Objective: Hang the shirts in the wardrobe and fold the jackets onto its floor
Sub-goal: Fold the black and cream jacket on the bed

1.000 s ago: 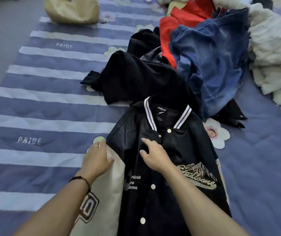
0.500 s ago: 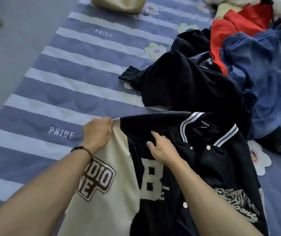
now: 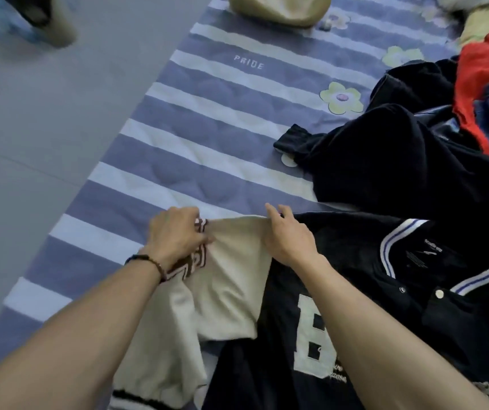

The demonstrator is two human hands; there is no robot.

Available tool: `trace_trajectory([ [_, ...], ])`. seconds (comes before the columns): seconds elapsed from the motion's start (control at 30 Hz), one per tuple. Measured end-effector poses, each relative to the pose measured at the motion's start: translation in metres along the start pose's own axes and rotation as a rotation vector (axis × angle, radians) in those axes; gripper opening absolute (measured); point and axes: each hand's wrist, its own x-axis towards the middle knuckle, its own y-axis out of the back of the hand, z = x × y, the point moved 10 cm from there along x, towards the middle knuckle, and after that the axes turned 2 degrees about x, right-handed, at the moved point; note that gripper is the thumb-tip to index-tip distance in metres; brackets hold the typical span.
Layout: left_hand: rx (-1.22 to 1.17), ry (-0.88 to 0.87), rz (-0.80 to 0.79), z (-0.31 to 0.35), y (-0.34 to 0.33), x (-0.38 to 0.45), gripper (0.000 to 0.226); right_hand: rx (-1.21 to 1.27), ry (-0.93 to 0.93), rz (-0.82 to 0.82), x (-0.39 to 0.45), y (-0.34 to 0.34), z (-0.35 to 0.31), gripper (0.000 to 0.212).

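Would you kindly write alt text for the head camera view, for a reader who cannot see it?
Two bare hands work the cream sleeve of a black varsity jacket spread on a striped purple quilt: the left hand grips the sleeve fabric, the right hand presses on the shoulder seam. A pile of dark, red and denim clothes lies beyond.

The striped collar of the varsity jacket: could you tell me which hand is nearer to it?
Right. The right hand rests on the jacket's shoulder seam, just left of the striped collar. The left hand grips the cream sleeve farther left.
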Motion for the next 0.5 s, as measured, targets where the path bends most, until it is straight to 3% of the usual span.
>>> trace_trajectory([
  [0.07,0.080,-0.057,0.125,0.010,0.033,0.024,0.042,0.038,-0.052,0.038,0.018,0.005,0.001,0.018],
  [0.1,0.103,-0.077,0.165,0.017,0.039,0.030,0.038,0.096,-0.091,0.112,0.026,0.011,0.008,0.010],
  [0.17,0.178,-0.111,0.209,0.028,0.032,0.038,0.029,0.276,-0.174,0.219,0.033,0.014,0.025,0.012],
  [0.23,0.267,-0.134,0.168,0.033,0.008,0.039,0.033,0.492,-0.182,0.126,0.035,-0.004,0.030,0.025],
  [0.33,0.240,-0.235,0.015,0.060,-0.040,0.025,0.041,0.779,-0.143,-0.031,0.008,-0.027,0.037,0.066],
  [0.4,0.155,-0.356,-0.016,0.101,-0.058,0.006,0.038,0.789,-0.132,0.094,-0.020,-0.012,0.060,0.068],
  [0.5,-0.010,-0.473,0.018,0.169,-0.065,-0.023,0.038,0.737,-0.212,0.437,-0.073,0.028,0.117,0.049],
])
